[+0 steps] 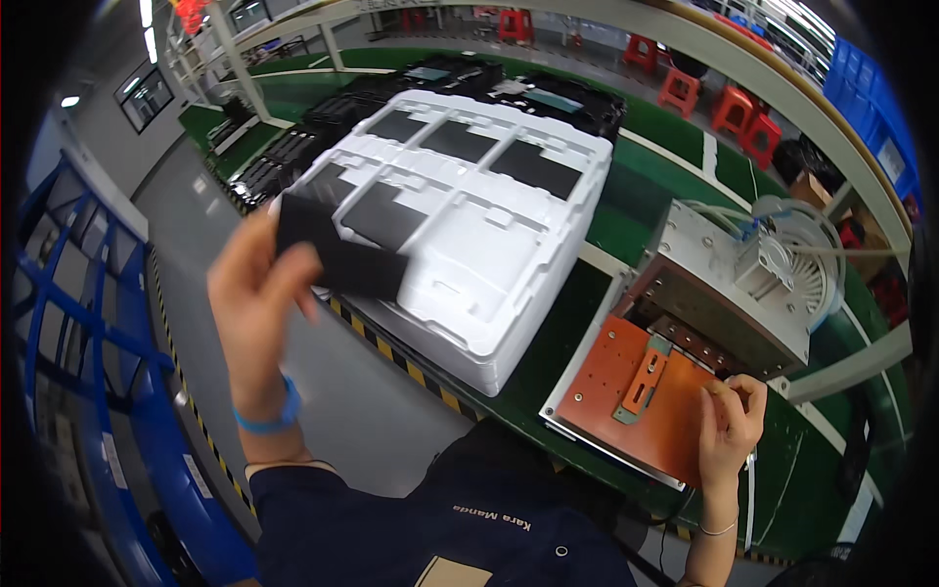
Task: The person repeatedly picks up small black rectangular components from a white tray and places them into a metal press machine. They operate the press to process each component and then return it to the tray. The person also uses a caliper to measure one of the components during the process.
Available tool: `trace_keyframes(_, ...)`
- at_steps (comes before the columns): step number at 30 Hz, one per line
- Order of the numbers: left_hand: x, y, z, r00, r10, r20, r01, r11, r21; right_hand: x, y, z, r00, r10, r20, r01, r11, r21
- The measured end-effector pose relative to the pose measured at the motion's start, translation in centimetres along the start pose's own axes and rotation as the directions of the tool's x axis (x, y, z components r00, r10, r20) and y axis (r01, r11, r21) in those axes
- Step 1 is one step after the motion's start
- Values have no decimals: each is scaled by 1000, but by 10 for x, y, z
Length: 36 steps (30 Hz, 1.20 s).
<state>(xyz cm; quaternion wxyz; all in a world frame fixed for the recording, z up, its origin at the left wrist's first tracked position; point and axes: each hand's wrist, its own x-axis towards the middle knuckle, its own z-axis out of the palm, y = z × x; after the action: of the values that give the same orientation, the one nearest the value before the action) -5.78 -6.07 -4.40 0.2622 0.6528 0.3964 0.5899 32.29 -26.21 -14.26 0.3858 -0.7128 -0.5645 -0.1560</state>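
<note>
My left hand (252, 303), raised at the left and smeared by motion, grips a flat dark panel (337, 256) between thumb and fingers. The panel is over the near left edge of a white moulded tray (460, 293), part of a stack. Dark flat panels (536, 170) lie in several of the tray's compartments; the near right one shows bare white. At the lower right my right hand (732, 430) is at the right edge of an orange plate (675, 430), fingers curled to the thumb. What they hold, if anything, is hidden. A slotted orange bar (642, 385) sits on the plate.
Behind the orange plate stands a metal press-like machine (719, 284) with hoses and a round finned part. Black trays (553, 98) with parts lie beyond the white stack on the green bench (641, 181). Blue racks (108, 391) stand left, across a grey aisle.
</note>
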Motion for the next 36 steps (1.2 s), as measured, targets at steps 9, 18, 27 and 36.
trace_keyframes(9,86,-50,-16,912,-329,247,340,940,-3,69,-81,46,910,-393,131,326,874,360)
trace_keyframes(18,56,-2,52,816,-167,553,-69,922,380,91,-131,71,717,-687,116,603,696,391)
trace_keyframes(27,167,-112,-22,941,-168,295,-189,464,866,96,-131,100,682,-721,123,570,629,529)
trace_keyframes(36,199,-120,-8,718,-668,196,291,544,787,84,-127,113,723,-689,51,568,635,524)
